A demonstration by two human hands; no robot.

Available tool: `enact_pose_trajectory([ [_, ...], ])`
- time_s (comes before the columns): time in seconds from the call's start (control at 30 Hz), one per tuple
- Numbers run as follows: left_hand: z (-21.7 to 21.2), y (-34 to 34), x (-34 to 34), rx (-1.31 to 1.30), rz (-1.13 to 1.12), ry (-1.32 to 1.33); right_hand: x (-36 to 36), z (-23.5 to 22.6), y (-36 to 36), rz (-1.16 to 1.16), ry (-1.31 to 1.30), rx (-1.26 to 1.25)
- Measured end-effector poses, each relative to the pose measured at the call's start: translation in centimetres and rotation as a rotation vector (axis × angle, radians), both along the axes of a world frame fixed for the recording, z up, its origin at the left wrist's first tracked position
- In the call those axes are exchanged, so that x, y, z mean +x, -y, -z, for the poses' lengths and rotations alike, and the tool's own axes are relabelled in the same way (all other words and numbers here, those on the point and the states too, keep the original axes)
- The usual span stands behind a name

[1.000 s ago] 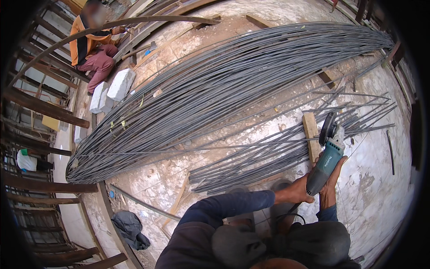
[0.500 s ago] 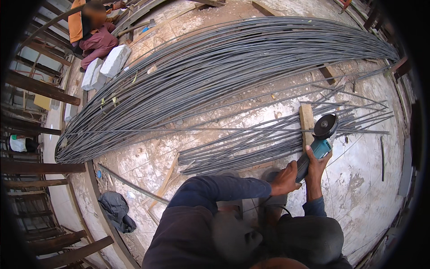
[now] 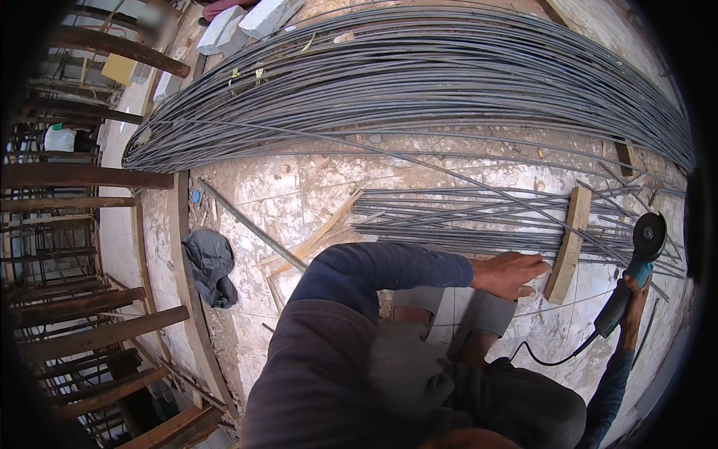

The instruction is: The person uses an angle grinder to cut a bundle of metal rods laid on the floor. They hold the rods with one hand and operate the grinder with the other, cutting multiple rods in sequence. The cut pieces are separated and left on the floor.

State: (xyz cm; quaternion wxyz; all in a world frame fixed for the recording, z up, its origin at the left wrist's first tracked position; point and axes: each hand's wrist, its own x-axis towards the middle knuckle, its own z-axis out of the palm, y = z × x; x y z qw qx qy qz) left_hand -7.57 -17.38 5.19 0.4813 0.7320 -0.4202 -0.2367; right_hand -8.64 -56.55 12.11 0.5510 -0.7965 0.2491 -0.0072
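My right hand (image 3: pixel 638 293) is wrapped round a teal and black angle grinder (image 3: pixel 616 303) at the right, held out to the side. The grinder's dark round cutting disc (image 3: pixel 649 233) points away from me, near the right ends of a pile of short steel rods (image 3: pixel 456 238). A wooden block (image 3: pixel 570 247) lies across those rods. Just left of the block's near end is my left hand (image 3: pixel 511 275), empty, its fingers reaching forward and apart. One longer rod (image 3: pixel 441 173) slants from the big bundle down over the short rods.
A large curved bundle of steel rods (image 3: pixel 419 82) spans the far side. Pale blocks (image 3: pixel 269 16) stand behind it. At left are a black plastic sheet (image 3: pixel 209 262), a timber edge (image 3: pixel 183 247) and dark beams (image 3: pixel 97 176) over a drop. The grinder's black cord (image 3: pixel 550 363) loops near my legs.
My left hand has let go of the grinder. My right hand has swung it out to the right, away from the wooden block. The view has shifted too.
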Motion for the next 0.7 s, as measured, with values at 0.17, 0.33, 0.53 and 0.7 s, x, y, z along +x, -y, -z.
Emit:
enact_pose_trajectory([
  [0.17,0.1,-5.3,7.2,-0.003,-0.344,0.354,1.0,-5.5,0.5,-0.141,-0.26,-0.128],
  [0.33,2.9,-10.9,10.3,0.255,-0.497,0.542,2.0,-1.3,-1.3,-0.2,-0.274,-0.208],
  [0.53,5.3,-10.4,10.1,0.422,-0.467,0.372,-0.8,1.5,-2.8,-0.191,-0.333,-0.197],
  [0.7,6.7,-10.6,11.2,0.466,-0.505,0.356,-0.4,2.8,-3.9,-0.237,-0.383,-0.177],
])
